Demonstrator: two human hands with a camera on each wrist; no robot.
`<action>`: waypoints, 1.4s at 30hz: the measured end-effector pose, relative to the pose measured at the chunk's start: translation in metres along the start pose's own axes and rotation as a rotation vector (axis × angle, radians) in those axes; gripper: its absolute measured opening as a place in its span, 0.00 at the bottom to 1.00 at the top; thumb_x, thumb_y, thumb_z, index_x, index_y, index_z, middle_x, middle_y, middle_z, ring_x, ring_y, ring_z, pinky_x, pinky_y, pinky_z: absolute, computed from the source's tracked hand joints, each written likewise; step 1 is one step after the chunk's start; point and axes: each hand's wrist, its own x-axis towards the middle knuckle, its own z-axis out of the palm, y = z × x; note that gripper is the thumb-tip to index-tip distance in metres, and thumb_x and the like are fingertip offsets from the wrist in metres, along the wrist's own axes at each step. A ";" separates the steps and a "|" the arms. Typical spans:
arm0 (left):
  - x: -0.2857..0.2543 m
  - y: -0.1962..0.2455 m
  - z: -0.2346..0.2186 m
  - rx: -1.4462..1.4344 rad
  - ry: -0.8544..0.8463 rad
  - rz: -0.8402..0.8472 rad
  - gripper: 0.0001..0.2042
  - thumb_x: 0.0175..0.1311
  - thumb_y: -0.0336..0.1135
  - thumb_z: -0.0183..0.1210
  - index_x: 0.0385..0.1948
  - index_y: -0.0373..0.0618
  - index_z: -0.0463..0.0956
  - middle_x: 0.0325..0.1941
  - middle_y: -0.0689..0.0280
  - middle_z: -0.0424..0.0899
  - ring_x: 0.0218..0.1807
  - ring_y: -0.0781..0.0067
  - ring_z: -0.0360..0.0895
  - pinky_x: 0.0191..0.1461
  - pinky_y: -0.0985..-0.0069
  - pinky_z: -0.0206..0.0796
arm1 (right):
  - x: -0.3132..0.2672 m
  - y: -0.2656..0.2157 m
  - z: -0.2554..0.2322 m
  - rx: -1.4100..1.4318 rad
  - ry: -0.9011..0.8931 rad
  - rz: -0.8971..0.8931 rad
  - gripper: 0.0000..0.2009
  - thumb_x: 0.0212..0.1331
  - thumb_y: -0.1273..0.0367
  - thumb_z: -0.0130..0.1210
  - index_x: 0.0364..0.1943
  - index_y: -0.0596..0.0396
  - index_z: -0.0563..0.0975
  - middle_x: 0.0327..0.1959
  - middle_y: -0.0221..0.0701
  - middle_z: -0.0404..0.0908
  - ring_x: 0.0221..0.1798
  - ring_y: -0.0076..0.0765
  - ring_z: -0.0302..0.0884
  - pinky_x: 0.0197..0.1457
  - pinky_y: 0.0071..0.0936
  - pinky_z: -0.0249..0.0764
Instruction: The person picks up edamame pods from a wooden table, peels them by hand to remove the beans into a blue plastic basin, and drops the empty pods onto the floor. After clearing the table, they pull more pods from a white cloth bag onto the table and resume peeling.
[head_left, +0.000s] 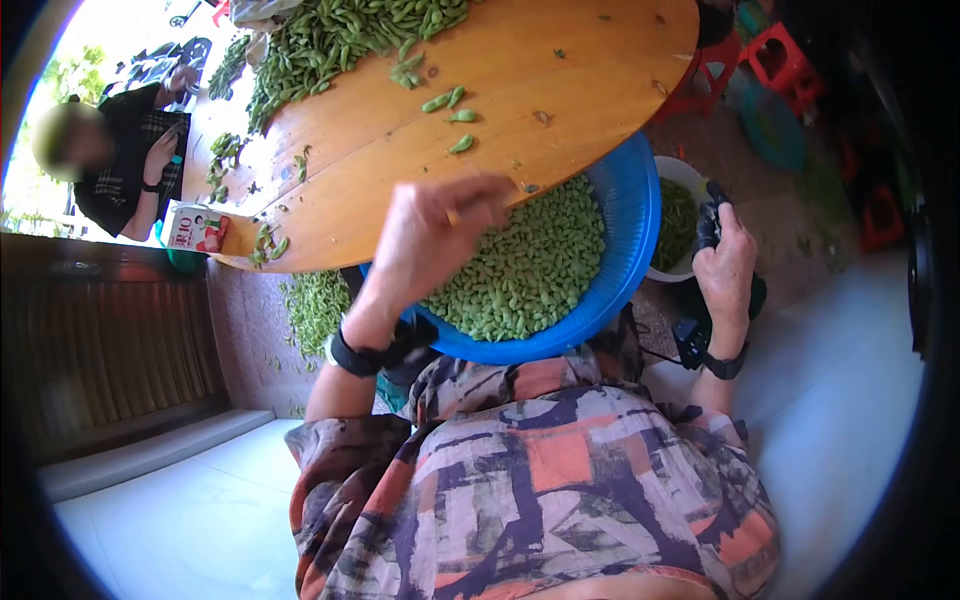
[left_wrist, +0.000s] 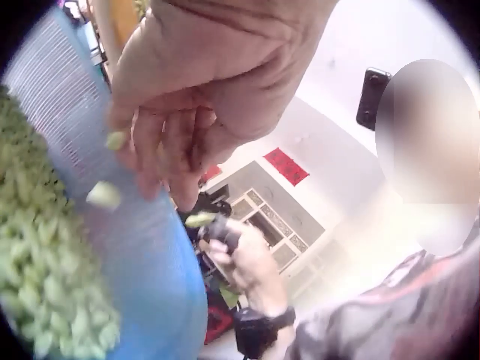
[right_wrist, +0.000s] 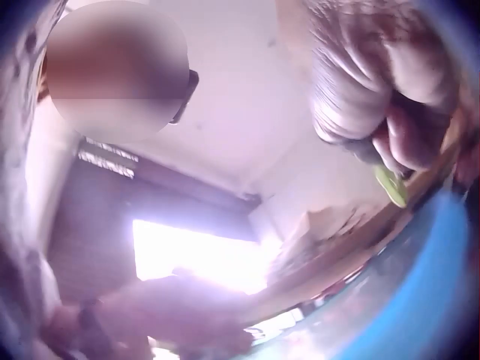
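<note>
My left hand [head_left: 430, 240] is over the blue basket [head_left: 645, 215] of shelled green beans [head_left: 530, 270], its fingers loosely bent. In the left wrist view a bean [left_wrist: 116, 140] lies against the fingers of that hand [left_wrist: 210, 82], and another bean [left_wrist: 103, 196] hangs in the air beside the basket wall [left_wrist: 150, 277]. Right of the basket, my right hand [head_left: 728, 265], with dark coverings on some digits, pinches a green pod. That pod [right_wrist: 391, 187] sticks out below the fingertips in the right wrist view.
Unshelled pods [head_left: 330, 45] are heaped on the wooden table [head_left: 370, 150], with a carton [head_left: 198, 228] at its near left edge. A white bucket [head_left: 665, 268] of green pieces stands right of the basket. Another person [head_left: 125, 165] sits left; red stools [head_left: 785, 60] stand far right.
</note>
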 end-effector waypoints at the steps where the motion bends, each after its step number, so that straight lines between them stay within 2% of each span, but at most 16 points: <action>1: 0.016 0.002 -0.007 0.255 0.148 0.066 0.10 0.61 0.24 0.55 0.42 0.39 0.83 0.34 0.63 0.88 0.36 0.76 0.84 0.42 0.79 0.74 | -0.001 -0.001 -0.001 0.003 0.006 -0.006 0.18 0.44 0.83 0.45 0.42 0.62 0.75 0.36 0.54 0.76 0.42 0.64 0.75 0.44 0.46 0.72; 4: 0.064 -0.019 -0.024 0.507 0.318 0.260 0.08 0.57 0.28 0.59 0.37 0.41 0.83 0.34 0.58 0.83 0.36 0.54 0.81 0.43 0.64 0.74 | -0.005 -0.007 0.000 0.079 -0.068 0.087 0.17 0.44 0.84 0.45 0.41 0.63 0.75 0.32 0.54 0.76 0.39 0.64 0.75 0.43 0.46 0.72; 7: 0.085 -0.027 -0.024 0.742 0.176 0.181 0.06 0.57 0.28 0.60 0.35 0.42 0.83 0.38 0.58 0.80 0.43 0.56 0.79 0.48 0.62 0.72 | -0.008 -0.008 0.010 0.150 -0.005 0.028 0.16 0.45 0.84 0.45 0.41 0.64 0.75 0.30 0.53 0.76 0.36 0.61 0.76 0.42 0.43 0.72; 11: 0.091 -0.039 -0.020 0.783 0.204 0.201 0.07 0.55 0.27 0.60 0.34 0.37 0.82 0.40 0.54 0.82 0.46 0.51 0.79 0.51 0.63 0.70 | -0.007 -0.018 0.012 0.197 -0.003 -0.010 0.17 0.45 0.84 0.44 0.41 0.64 0.76 0.31 0.51 0.78 0.37 0.62 0.76 0.43 0.42 0.73; 14: 0.089 -0.037 -0.021 0.711 0.277 0.262 0.07 0.57 0.29 0.60 0.35 0.38 0.82 0.36 0.55 0.83 0.39 0.55 0.81 0.46 0.65 0.72 | -0.004 -0.032 0.015 0.297 -0.031 -0.065 0.16 0.51 0.83 0.47 0.44 0.64 0.77 0.31 0.46 0.81 0.36 0.51 0.80 0.44 0.37 0.73; 16: 0.068 -0.007 -0.015 0.388 0.272 0.137 0.07 0.61 0.30 0.60 0.36 0.38 0.81 0.30 0.61 0.83 0.29 0.69 0.79 0.36 0.72 0.70 | -0.005 -0.053 0.018 0.675 -0.074 -0.025 0.13 0.58 0.78 0.51 0.47 0.62 0.78 0.30 0.40 0.81 0.34 0.34 0.79 0.42 0.31 0.73; 17: 0.055 -0.002 -0.009 0.385 0.264 0.135 0.07 0.61 0.30 0.60 0.36 0.38 0.81 0.30 0.61 0.83 0.29 0.69 0.79 0.36 0.72 0.70 | -0.007 -0.060 0.017 0.769 -0.168 0.026 0.12 0.63 0.73 0.53 0.49 0.60 0.79 0.26 0.29 0.79 0.30 0.19 0.73 0.35 0.23 0.70; 18: 0.041 0.002 -0.005 0.179 0.168 0.073 0.07 0.63 0.31 0.59 0.37 0.38 0.80 0.27 0.65 0.81 0.27 0.76 0.75 0.33 0.77 0.67 | -0.008 -0.072 0.012 0.893 -0.298 0.114 0.12 0.64 0.71 0.53 0.49 0.58 0.80 0.22 0.22 0.76 0.24 0.14 0.69 0.28 0.18 0.66; 20: 0.012 0.000 0.013 -0.194 0.032 -0.052 0.06 0.68 0.32 0.57 0.38 0.39 0.78 0.24 0.73 0.76 0.24 0.88 0.68 0.27 0.87 0.59 | -0.012 -0.080 0.023 1.097 -0.460 0.063 0.12 0.65 0.68 0.53 0.49 0.56 0.80 0.21 0.18 0.73 0.21 0.10 0.66 0.23 0.15 0.62; 23: -0.019 0.001 0.037 -0.508 -0.026 -0.185 0.06 0.69 0.31 0.58 0.35 0.39 0.77 0.23 0.72 0.76 0.21 0.86 0.67 0.23 0.86 0.56 | -0.020 -0.100 0.031 1.337 -0.705 0.238 0.13 0.63 0.73 0.50 0.49 0.60 0.79 0.19 0.18 0.72 0.20 0.11 0.65 0.22 0.14 0.63; 25: -0.030 -0.012 0.051 -0.840 0.015 -0.231 0.04 0.68 0.29 0.58 0.36 0.37 0.77 0.23 0.70 0.76 0.21 0.84 0.68 0.22 0.86 0.55 | -0.025 -0.103 0.038 1.295 -0.707 0.230 0.14 0.62 0.74 0.48 0.50 0.60 0.79 0.19 0.18 0.72 0.20 0.11 0.65 0.22 0.14 0.63; 31: -0.045 -0.027 0.072 -0.850 0.127 -0.239 0.04 0.66 0.26 0.59 0.38 0.36 0.78 0.24 0.69 0.78 0.23 0.85 0.69 0.25 0.86 0.59 | -0.034 -0.105 0.042 1.311 -0.715 0.311 0.13 0.62 0.76 0.46 0.46 0.61 0.79 0.18 0.21 0.72 0.20 0.12 0.65 0.23 0.15 0.63; 37: -0.048 -0.034 0.087 -0.663 0.274 -0.174 0.02 0.65 0.25 0.60 0.35 0.38 0.78 0.24 0.71 0.77 0.24 0.87 0.69 0.26 0.87 0.59 | -0.040 -0.101 0.046 1.201 -0.723 0.191 0.09 0.59 0.78 0.47 0.40 0.61 0.79 0.25 0.26 0.72 0.25 0.17 0.66 0.27 0.18 0.64; 38: -0.049 -0.035 0.088 -0.603 0.309 -0.135 0.02 0.65 0.25 0.61 0.35 0.38 0.78 0.24 0.71 0.76 0.24 0.87 0.69 0.26 0.87 0.59 | -0.040 -0.104 0.048 1.077 -0.624 0.083 0.08 0.57 0.79 0.48 0.38 0.62 0.78 0.27 0.29 0.71 0.27 0.20 0.67 0.30 0.20 0.65; 39: -0.048 -0.033 0.087 -0.603 0.308 -0.137 0.02 0.65 0.25 0.61 0.35 0.38 0.78 0.24 0.71 0.76 0.24 0.87 0.69 0.26 0.87 0.59 | -0.040 -0.104 0.050 0.951 -0.525 -0.021 0.08 0.54 0.80 0.49 0.37 0.63 0.77 0.28 0.31 0.70 0.30 0.23 0.67 0.33 0.22 0.65; 42: -0.046 -0.032 0.083 -0.832 0.230 -0.259 0.02 0.65 0.25 0.60 0.32 0.39 0.77 0.23 0.72 0.73 0.22 0.86 0.66 0.24 0.86 0.55 | -0.039 -0.099 0.055 1.011 -0.522 -0.020 0.11 0.49 0.83 0.49 0.39 0.64 0.77 0.28 0.34 0.68 0.33 0.27 0.67 0.37 0.25 0.65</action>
